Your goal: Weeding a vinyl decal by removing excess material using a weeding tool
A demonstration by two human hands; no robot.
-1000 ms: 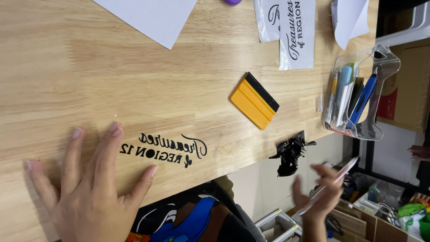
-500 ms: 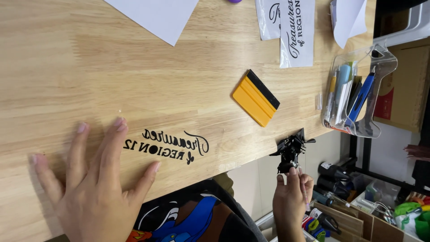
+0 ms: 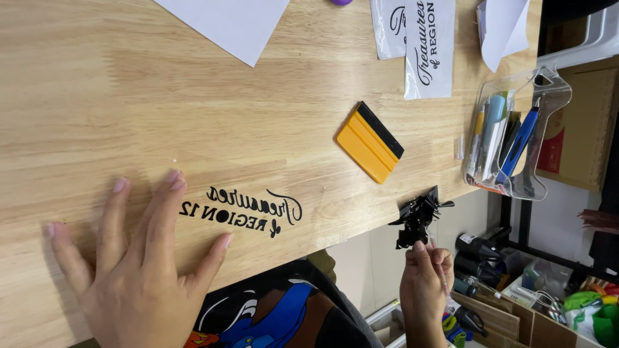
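Both hands (image 3: 129, 277) are bare, no rings or sleeves showing; the person wears a black shirt (image 3: 284, 316) printed in blue, brown and orange

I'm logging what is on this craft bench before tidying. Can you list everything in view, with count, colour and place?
Wooden table: one, light wood, fills most of the view.
Vinyl lettering: one decal, black, stuck on the table by the left hand.
Squeegee: one, yellow with a black edge, mid-table.
Vinyl scraps: one black clump, at the table edge by the right hand.
White sheet: one, top of the table.
Printed strips: two, white with black script, top right.
Clear tool pack: one, holds blue and yellow tools, right edge.
Storage boxes: several, mixed colours, below the table.
Left hand: flat on the table, fingers spread.
Right hand: off the table edge, fingertips at the scraps.
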